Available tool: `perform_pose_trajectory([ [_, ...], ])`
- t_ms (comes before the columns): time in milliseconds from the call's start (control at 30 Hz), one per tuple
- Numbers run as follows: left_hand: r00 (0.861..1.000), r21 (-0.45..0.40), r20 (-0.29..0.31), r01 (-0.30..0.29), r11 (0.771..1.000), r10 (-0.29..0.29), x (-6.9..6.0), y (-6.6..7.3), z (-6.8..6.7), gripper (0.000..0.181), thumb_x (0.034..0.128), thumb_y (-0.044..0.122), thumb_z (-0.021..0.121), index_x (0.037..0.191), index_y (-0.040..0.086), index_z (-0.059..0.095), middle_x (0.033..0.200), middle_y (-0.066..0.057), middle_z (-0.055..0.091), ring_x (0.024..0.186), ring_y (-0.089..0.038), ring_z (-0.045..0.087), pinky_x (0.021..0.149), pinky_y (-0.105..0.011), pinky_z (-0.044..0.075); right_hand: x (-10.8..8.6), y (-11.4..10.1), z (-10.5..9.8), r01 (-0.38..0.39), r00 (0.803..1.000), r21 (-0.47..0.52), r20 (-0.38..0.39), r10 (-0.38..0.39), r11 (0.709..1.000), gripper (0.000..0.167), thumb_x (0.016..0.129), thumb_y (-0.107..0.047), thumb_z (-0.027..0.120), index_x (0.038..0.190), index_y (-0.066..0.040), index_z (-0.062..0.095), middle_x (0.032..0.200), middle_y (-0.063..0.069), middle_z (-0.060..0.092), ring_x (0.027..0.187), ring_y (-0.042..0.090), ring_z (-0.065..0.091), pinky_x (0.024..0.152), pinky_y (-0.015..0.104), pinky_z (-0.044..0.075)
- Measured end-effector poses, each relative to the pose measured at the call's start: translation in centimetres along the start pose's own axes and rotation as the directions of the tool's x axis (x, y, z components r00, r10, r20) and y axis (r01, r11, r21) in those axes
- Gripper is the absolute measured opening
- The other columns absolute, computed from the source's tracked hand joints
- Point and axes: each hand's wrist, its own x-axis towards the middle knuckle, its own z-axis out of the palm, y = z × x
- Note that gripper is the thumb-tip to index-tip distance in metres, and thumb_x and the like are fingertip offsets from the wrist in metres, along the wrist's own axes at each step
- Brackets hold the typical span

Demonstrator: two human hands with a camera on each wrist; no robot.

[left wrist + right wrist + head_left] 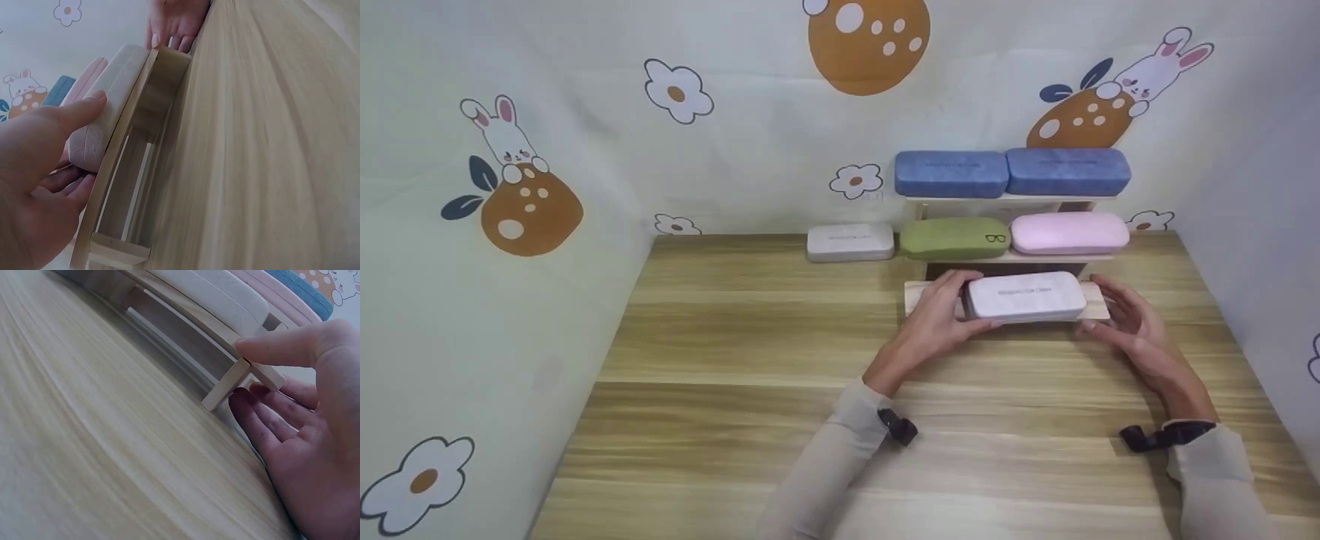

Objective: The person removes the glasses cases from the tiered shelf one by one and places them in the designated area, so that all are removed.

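A white glasses case lies lengthwise on the lowest tier of a stepped wooden rack. My left hand holds it by its left end, the thumb on its front face and the fingers behind, as the left wrist view shows. At the rack's right end is my right hand. In the right wrist view its thumb presses the front corner of the shelf, and the other fingers curl behind the wooden end piece.
A green glasses case and a pink one sit on the middle tier. Two blue cases fill the top tier. Another white case stands left of the rack. Patterned cloth walls border the wooden table.
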Motion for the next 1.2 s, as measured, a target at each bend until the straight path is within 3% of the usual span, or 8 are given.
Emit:
perform_pose_trajectory([
  [267,1.000,-0.043,-0.007,0.002,0.999,-0.002,-0.7,-1.0,-1.2,0.075,0.0883,0.036,0.092,0.151,0.013,0.058,0.150,-0.006,0.066,0.142,-0.020,0.060,0.126,-0.031,0.046,-0.1,-0.3,0.1,-0.020,1.000,-0.015,-0.020,0.019,1.000,0.077,0.096,0.011,0.071,0.164,0.001,0.038,0.156,0.001,0.058,0.142,0.004,0.056,0.117,0.008,0.041],
  [367,1.000,-0.066,-0.016,-0.004,0.998,0.003,-1.2,-1.5,-1.4,0.076,0.0885,0.037,0.091,0.152,0.013,0.058,0.151,-0.005,0.065,0.143,-0.020,0.059,0.127,-0.034,0.044,-0.1,-0.5,0.2,-0.030,0.999,-0.014,-0.041,0.030,0.999,0.077,0.095,0.011,0.072,0.164,0.001,0.039,0.155,0.002,0.060,0.139,0.005,0.059,0.116,0.009,0.042],
  [567,0.998,-0.071,-0.034,-0.054,0.996,0.052,-2.0,-2.4,-2.1,0.076,0.0897,0.040,0.089,0.154,0.016,0.057,0.155,-0.004,0.063,0.148,-0.019,0.056,0.134,-0.047,0.036,-0.1,-0.3,0.5,0.026,0.998,0.069,-0.059,-0.022,0.997,0.073,0.095,0.017,0.069,0.161,0.008,0.040,0.153,0.009,0.061,0.133,0.010,0.064,0.111,0.012,0.052],
  [733,0.990,-0.083,-0.069,-0.132,0.988,0.126,-2.5,-2.8,-3.1,0.075,0.0896,0.037,0.090,0.153,0.013,0.058,0.156,-0.008,0.062,0.148,-0.022,0.058,0.130,-0.034,0.042,-0.1,-0.2,0.8,0.045,0.997,0.086,-0.069,-0.039,0.995,0.071,0.094,0.017,0.069,0.160,0.010,0.041,0.153,0.009,0.061,0.133,0.011,0.064,0.112,0.013,0.052],
  [867,0.979,-0.090,-0.098,-0.187,0.978,0.178,-3.0,-2.9,-4.1,0.077,0.0892,0.036,0.090,0.154,0.009,0.058,0.157,-0.013,0.062,0.148,-0.026,0.058,0.129,-0.032,0.043,-0.1,-0.2,0.7,0.029,0.997,0.059,-0.077,-0.025,0.998,0.072,0.095,0.015,0.070,0.160,0.008,0.041,0.155,0.009,0.059,0.134,0.010,0.064,0.112,0.012,0.051],
  [1067,0.965,-0.107,-0.141,-0.237,0.966,0.221,-3.5,-2.8,-5.7,0.077,0.0888,0.035,0.091,0.154,0.010,0.058,0.156,-0.011,0.062,0.147,-0.023,0.059,0.129,-0.031,0.043,-0.1,-0.2,0.6,-0.020,0.996,0.006,-0.086,0.020,1.000,0.073,0.096,0.010,0.072,0.162,0.003,0.042,0.154,0.005,0.058,0.134,0.008,0.063,0.109,0.012,0.052],
  [1200,0.956,-0.178,-0.165,-0.271,0.946,0.243,-3.6,-2.8,-6.7,0.076,0.0884,0.024,0.091,0.154,0.009,0.058,0.157,-0.010,0.062,0.147,-0.021,0.058,0.126,-0.027,0.045,0.0,-0.2,0.5,-0.033,0.995,-0.016,-0.090,0.032,0.999,0.073,0.096,0.008,0.073,0.162,0.001,0.042,0.154,0.003,0.058,0.134,0.007,0.062,0.109,0.011,0.052],
])
